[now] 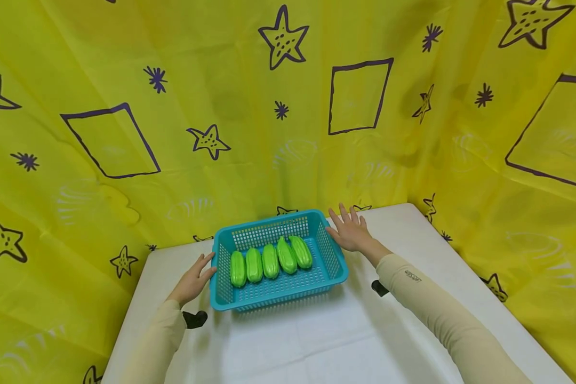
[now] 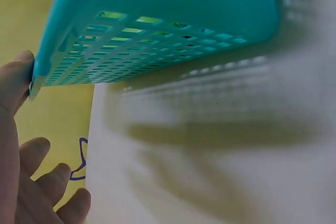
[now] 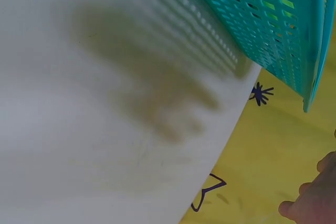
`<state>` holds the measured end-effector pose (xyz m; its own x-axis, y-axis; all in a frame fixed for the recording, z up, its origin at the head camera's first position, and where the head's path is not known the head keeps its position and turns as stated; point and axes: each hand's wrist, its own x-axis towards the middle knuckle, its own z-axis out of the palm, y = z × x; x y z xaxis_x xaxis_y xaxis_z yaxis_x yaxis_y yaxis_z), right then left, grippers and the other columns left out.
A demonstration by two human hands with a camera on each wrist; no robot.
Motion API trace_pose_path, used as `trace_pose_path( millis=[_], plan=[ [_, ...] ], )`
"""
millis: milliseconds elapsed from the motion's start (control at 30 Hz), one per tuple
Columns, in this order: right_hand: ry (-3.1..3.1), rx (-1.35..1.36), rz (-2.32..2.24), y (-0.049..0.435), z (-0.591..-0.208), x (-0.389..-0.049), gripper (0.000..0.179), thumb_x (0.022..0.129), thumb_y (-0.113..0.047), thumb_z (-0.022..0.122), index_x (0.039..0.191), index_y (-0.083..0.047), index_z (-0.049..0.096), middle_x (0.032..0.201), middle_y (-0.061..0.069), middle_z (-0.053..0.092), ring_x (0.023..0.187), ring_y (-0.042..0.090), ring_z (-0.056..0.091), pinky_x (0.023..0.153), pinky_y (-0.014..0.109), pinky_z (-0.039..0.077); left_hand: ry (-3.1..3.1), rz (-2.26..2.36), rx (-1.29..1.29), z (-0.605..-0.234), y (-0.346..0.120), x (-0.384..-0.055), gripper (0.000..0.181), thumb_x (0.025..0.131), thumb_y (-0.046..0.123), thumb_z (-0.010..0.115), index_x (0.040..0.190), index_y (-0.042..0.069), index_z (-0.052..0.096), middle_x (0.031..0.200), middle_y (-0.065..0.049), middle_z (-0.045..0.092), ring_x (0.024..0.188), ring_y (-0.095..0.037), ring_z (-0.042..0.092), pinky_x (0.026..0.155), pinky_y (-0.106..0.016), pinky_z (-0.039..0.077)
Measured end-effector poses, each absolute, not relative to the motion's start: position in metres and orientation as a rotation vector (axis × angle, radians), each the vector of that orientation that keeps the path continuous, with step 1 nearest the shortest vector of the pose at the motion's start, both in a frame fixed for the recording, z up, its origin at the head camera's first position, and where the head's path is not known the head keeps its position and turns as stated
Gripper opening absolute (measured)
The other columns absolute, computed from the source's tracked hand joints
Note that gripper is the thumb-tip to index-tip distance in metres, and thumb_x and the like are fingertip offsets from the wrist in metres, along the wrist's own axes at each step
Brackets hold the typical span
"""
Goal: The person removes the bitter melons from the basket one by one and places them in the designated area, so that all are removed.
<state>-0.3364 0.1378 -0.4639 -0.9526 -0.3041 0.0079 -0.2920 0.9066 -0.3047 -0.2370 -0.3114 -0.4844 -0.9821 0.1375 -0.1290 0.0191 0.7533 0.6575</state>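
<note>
A turquoise plastic basket [image 1: 288, 292] with lattice walls stands on the white table. Inside it, several glossy green ridged gourds [image 1: 270, 262] lie side by side in a row. My left hand [image 1: 192, 280] is at the basket's left end, thumb and forefinger right at the rim, other fingers loosely bent. In the left wrist view, the thumb side of the left hand [image 2: 18, 85] meets the rim edge. At the opposite end, my right hand [image 1: 351, 232] has its fingers spread, beside the upper right corner. The right wrist view shows only some fingertips of the right hand [image 3: 317, 195], apart from the basket.
A yellow curtain [image 1: 240, 181] with starfish and frame drawings hangs behind and along both sides of the white table [image 1: 307, 341]. Dark wrist-camera mounts [image 1: 195, 319] show under both wrists. Shadows of the basket and hands fall on the tabletop.
</note>
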Motion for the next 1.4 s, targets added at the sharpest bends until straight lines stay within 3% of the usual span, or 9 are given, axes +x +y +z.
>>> trace_pose_path(
  millis=[233,400,767,1067,1200,1400],
  plan=[
    [3.015,-0.488,-0.46,0.135,-0.466,-0.335,0.065,0.104,-0.043,0.036,0.158,-0.011,0.016,0.161,0.023,0.002,0.144,0.052,-0.002,0.11,0.071,0.007,2.892,1.244,0.259,-0.495,-0.312,-0.236,0.053,0.101,0.029,0.055,0.146,0.005,0.044,0.159,-0.015,0.026,0.143,-0.04,0.026,0.11,-0.057,0.031],
    [3.013,-0.491,-0.453,0.133,-0.467,-0.336,0.065,0.104,-0.044,0.035,0.157,-0.011,0.017,0.161,0.023,0.003,0.144,0.052,0.001,0.11,0.071,0.008,2.916,1.33,0.312,-0.501,-0.311,-0.236,0.047,0.1,0.027,0.058,0.14,0.004,0.053,0.156,-0.01,0.035,0.141,-0.036,0.032,0.107,-0.053,0.037],
    [2.953,-0.49,-0.693,0.123,-0.46,-0.338,0.067,0.105,-0.042,0.035,0.157,-0.005,0.015,0.161,0.025,0.005,0.143,0.052,0.005,0.109,0.072,0.011,2.607,1.701,0.145,-0.519,-0.311,-0.238,0.05,0.103,0.033,0.051,0.146,0.008,0.046,0.161,0.003,0.021,0.145,-0.034,0.024,0.111,-0.049,0.031],
    [2.838,-0.559,-1.001,0.111,-0.454,-0.344,0.066,0.106,-0.04,0.033,0.156,-0.002,0.014,0.159,0.028,0.008,0.144,0.05,0.008,0.109,0.071,0.013,2.507,1.875,0.111,-0.524,-0.31,-0.238,0.049,0.103,0.026,0.052,0.146,0.004,0.042,0.162,-0.005,0.018,0.146,-0.038,0.019,0.111,-0.053,0.029],
    [2.807,-0.614,-1.116,0.106,-0.454,-0.347,0.064,0.106,-0.036,0.034,0.153,0.004,0.019,0.157,0.028,0.016,0.145,0.046,0.012,0.114,0.062,0.013,2.471,1.905,0.103,-0.525,-0.311,-0.239,0.052,0.101,0.027,0.055,0.146,0.004,0.042,0.163,-0.003,0.017,0.147,-0.038,0.012,0.111,-0.055,0.027],
    [2.751,-0.58,-1.245,0.097,-0.454,-0.349,0.06,0.105,-0.032,0.042,0.15,0.005,0.03,0.153,0.025,0.033,0.141,0.042,0.028,0.114,0.055,0.024,2.438,1.935,0.053,-0.529,-0.309,-0.239,0.052,0.101,0.029,0.055,0.147,0.009,0.042,0.163,0.003,0.017,0.15,-0.029,0.007,0.108,-0.054,0.033]
  ],
)
